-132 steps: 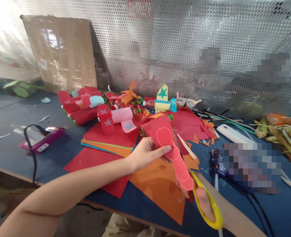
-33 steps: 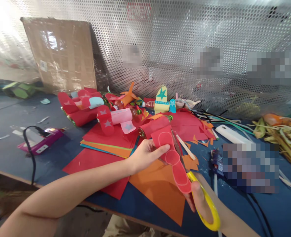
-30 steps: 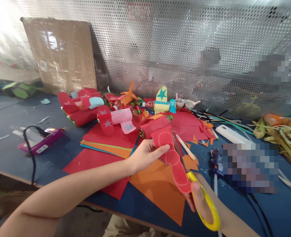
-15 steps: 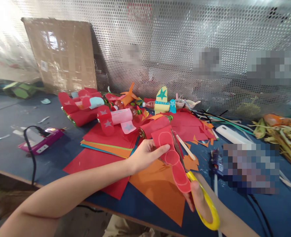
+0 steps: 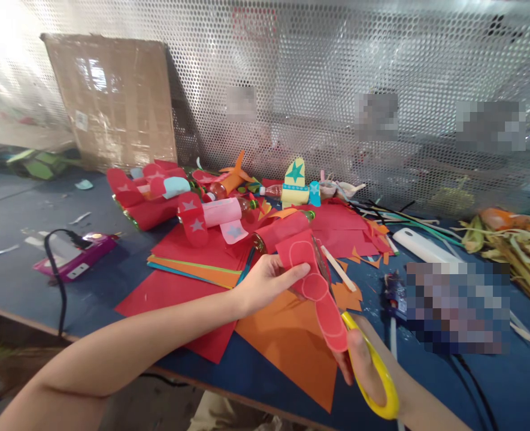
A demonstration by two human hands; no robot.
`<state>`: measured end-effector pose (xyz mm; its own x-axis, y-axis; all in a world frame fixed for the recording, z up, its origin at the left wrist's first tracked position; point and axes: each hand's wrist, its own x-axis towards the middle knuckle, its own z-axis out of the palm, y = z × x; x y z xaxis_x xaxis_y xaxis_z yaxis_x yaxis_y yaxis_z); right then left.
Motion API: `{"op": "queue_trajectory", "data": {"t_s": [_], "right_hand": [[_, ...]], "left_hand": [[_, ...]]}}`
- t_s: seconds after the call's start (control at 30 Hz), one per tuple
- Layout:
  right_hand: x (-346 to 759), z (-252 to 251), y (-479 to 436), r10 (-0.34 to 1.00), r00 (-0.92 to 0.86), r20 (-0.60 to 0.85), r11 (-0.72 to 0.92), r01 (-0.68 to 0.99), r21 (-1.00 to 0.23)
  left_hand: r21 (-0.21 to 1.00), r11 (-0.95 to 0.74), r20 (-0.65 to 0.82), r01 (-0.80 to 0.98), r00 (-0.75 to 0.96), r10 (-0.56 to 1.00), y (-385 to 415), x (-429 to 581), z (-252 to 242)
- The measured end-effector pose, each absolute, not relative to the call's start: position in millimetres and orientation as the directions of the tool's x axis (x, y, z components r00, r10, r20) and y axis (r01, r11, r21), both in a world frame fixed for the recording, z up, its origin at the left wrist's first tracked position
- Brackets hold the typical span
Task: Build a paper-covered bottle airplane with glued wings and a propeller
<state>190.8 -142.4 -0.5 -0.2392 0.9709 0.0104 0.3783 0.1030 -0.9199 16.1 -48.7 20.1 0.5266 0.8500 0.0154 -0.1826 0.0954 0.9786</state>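
Note:
My left hand (image 5: pixel 273 278) pinches a strip of red paper (image 5: pixel 315 286) between thumb and fingers. Pale outlines of rounded shapes are drawn along the strip, and its lower end is trimmed to a curve. My right hand (image 5: pixel 364 362) has its fingers through the yellow handle of a pair of scissors (image 5: pixel 388 392). The blades lie along the strip's right edge, partly behind the paper. Beneath both hands lies a sheet of orange paper (image 5: pixel 287 347), with red sheets (image 5: pixel 179 305) to its left.
Bottles wrapped in coloured paper (image 5: pixel 222 211) stand behind my hands. A purple power strip (image 5: pixel 82 257) with a black cable sits left. To the right are a blue glue gun (image 5: pixel 394 293), a white bar (image 5: pixel 420 244) and dry husks (image 5: pixel 516 257). A cardboard sheet (image 5: pixel 116 102) leans against perforated metal.
The scissor blades have closed slightly along the strip's right edge. Both hands stay in nearly the same place, and the left keeps its hold on the paper.

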Motion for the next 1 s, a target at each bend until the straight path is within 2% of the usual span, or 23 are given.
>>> {"op": "queue_trajectory", "data": {"t_s": [0.47, 0.83, 1.0], "right_hand": [[187.9, 9.7, -142.2, 0.981, -0.183, -0.061, 0.028, 0.451, -0.892], [188.2, 9.3, -140.2, 0.977, -0.206, -0.061, 0.04, 0.45, -0.892], [190.9, 5.4, -140.6, 0.97, -0.238, 0.039, 0.142, 0.431, -0.891]], "left_hand": [[0.923, 0.261, -0.074, -0.283, 0.535, 0.842, -48.9, 23.4, 6.3], [0.934, 0.203, -0.041, -0.294, 0.475, 0.879, -51.5, 22.1, 13.6], [0.941, 0.179, -0.019, -0.287, 0.481, 0.876, -51.5, 21.6, 14.0]]}}
